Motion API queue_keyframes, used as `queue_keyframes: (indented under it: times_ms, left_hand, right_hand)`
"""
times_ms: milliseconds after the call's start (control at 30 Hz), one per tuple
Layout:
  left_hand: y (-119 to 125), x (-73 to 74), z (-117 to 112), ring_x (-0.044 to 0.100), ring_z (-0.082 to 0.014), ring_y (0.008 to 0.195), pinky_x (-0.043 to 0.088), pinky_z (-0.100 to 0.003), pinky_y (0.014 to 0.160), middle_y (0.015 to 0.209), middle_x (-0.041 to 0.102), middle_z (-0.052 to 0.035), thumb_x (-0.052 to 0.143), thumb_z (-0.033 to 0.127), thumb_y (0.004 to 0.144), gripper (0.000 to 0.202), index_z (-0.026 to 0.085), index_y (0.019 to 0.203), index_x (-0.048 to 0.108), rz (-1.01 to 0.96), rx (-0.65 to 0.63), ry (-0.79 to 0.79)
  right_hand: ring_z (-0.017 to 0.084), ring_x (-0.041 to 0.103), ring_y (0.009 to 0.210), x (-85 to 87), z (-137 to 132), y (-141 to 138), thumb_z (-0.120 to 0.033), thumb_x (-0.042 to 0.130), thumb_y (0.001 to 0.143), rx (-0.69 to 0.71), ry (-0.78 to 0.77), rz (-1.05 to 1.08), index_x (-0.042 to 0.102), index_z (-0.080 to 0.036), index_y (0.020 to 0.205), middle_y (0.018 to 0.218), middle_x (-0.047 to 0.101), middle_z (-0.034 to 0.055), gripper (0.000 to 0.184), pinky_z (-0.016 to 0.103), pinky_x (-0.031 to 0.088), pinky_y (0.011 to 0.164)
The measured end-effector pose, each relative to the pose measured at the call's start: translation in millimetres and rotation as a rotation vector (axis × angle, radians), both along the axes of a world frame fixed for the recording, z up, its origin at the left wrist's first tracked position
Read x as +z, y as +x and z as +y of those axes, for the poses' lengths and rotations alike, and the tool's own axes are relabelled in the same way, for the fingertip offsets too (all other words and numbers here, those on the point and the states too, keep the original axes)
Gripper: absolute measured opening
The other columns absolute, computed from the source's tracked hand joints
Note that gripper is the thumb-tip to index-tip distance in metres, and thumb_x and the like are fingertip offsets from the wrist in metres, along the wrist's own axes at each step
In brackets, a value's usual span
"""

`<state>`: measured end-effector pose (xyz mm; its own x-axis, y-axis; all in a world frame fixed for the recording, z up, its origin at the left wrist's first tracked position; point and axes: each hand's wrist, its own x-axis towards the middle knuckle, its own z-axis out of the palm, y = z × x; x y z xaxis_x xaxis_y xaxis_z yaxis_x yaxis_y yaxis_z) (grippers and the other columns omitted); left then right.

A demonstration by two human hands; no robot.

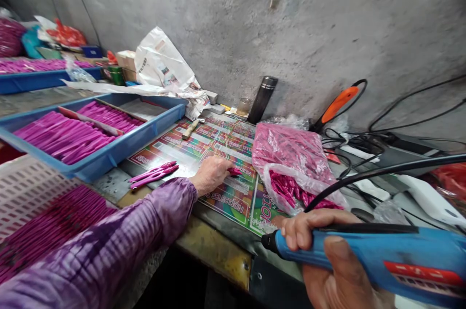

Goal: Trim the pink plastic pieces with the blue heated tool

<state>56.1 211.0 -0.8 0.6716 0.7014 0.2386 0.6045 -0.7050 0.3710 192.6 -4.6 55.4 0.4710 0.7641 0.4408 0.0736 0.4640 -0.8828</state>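
Observation:
My left hand (213, 175), in a purple sleeve, reaches over the printed mat with its fingers closed. A small pink piece (236, 171) shows at its fingertips; the rest is hidden by the hand. My right hand (333, 255) is wrapped round a blue electric screwdriver (367, 253), whose black nose points left, over the front edge of the bench. A few slim pink pieces (155, 174) lie left of my left hand; I cannot make out their exact kind. To its right is a clear plastic bag (294, 154) full of small pink parts, its mouth open towards me.
A blue divided tray (109, 163) of slim pink pieces stands left, above a white basket (40, 190) with more. A small hammer (191, 129), a dark flask (262, 98) and crumpled paper (163, 64) lie farther back. Black cables (364, 141) tangle on the right.

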Motion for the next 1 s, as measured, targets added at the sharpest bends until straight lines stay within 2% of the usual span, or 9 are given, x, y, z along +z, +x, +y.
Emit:
queue_keyframes:
  times_ms: [267,400,567,733,867,1000]
  left_hand:
    - [-4.4,-5.2,4.9,0.074,-0.0204,0.096,0.054,-0.027,0.087,0.098,0.081,-0.0041,0.064,0.013,0.087,0.026,0.023,0.103,0.081,-0.168,-0.004,-0.021]
    - [-10.1,0.1,4.8,0.074,-0.0192,0.094,0.053,-0.025,0.085,0.099,0.081,-0.0033,0.063,0.01,0.086,0.028,0.023,0.105,0.08,-0.28,0.022,-0.04]
    - [-16.9,11.5,-3.6,0.07,-0.0171,0.084,0.049,-0.025,0.079,0.093,0.079,-0.0048,0.063,0.016,0.091,0.019,0.018,0.101,0.078,-0.406,0.042,-0.085]
    - [-26.0,14.5,-15.4,0.063,-0.0142,0.073,0.045,-0.022,0.068,0.078,0.073,-0.001,0.07,0.026,0.085,0.015,0.015,0.091,0.077,-0.493,0.043,-0.206]
    - [-34.6,12.0,-22.4,0.055,-0.0118,0.063,0.04,-0.021,0.058,0.068,0.066,0.0019,0.074,0.034,0.076,0.022,0.013,0.084,0.076,-0.547,0.063,-0.344]
    - [-39.4,13.4,-27.7,0.052,-0.0117,0.06,0.038,-0.021,0.053,0.066,0.061,0.0021,0.073,0.041,0.074,0.029,0.013,0.082,0.075,-0.594,0.082,-0.482]
  right_hand:
    - [0.014,0.057,0.058,0.5,9.0,-2.5,-0.049,0.068,0.088,0.009,0.003,-0.009,0.06,-0.023,0.08,0.063,0.056,-0.0021,0.028,0.03,0.051,0.06]
    - [0.015,0.058,0.058,0.9,10.9,-0.7,-0.05,0.07,0.087,0.003,0.015,-0.014,0.062,-0.023,0.079,0.063,0.058,-0.001,0.03,0.03,0.051,0.059]
    - [0.014,0.057,0.058,-0.9,22.7,-2.0,-0.04,0.074,0.085,-0.041,0.067,0.09,0.063,-0.021,0.081,0.062,0.058,-0.0016,0.022,0.031,0.051,0.06]
    - [0.012,0.057,0.063,-5.7,44.0,-2.0,-0.032,0.078,0.083,-0.125,0.106,0.155,0.061,-0.023,0.089,0.071,0.057,-0.0048,0.021,0.032,0.052,0.07]
    - [0.013,0.058,0.064,-7.4,54.8,-2.3,-0.032,0.083,0.078,-0.158,0.105,0.164,0.06,-0.022,0.086,0.074,0.058,-0.0043,0.026,0.034,0.052,0.07]
    - [0.015,0.06,0.063,-8.2,59.9,-3.6,-0.034,0.085,0.075,-0.166,0.094,0.157,0.059,-0.021,0.084,0.07,0.06,-0.004,0.03,0.036,0.053,0.069]
